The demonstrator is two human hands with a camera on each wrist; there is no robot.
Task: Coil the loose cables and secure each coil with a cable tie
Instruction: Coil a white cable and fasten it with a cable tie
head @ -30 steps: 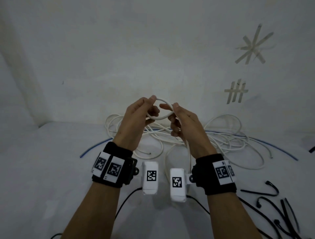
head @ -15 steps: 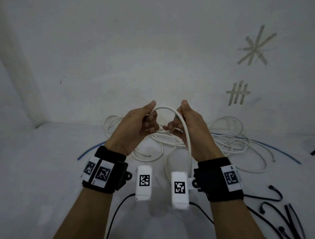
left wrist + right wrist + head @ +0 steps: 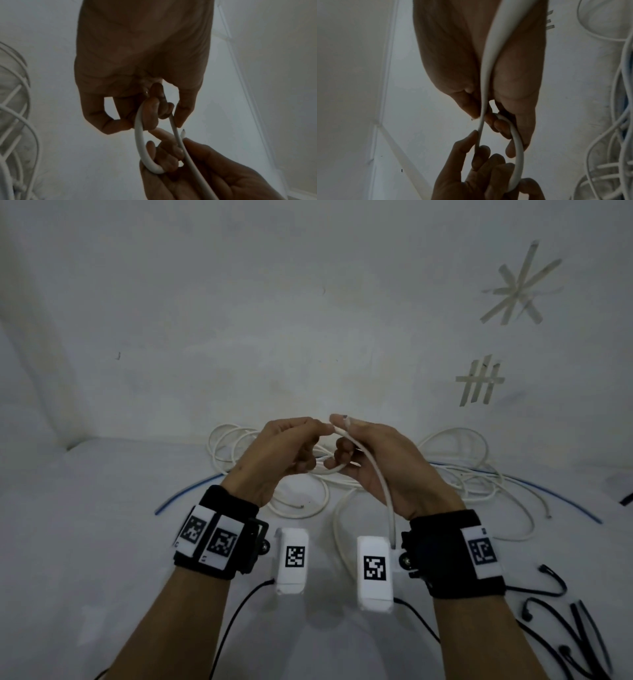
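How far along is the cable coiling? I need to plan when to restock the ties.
Nothing looks finished: no tied coil is visible. In hand: the left hand and right hand hold the first small loop of a white round cable near its cut end. Left: the tangled pile of loose white cables, a thin blue cable, and the black cable ties lying unused.

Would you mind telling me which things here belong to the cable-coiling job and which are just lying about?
Part of the job:
- white cable, its first small loop held by the left hand and right hand
- pile of loose white cables
- blue cable
- black cable ties

Just there:
- tape marks on the wall
- wrist cameras
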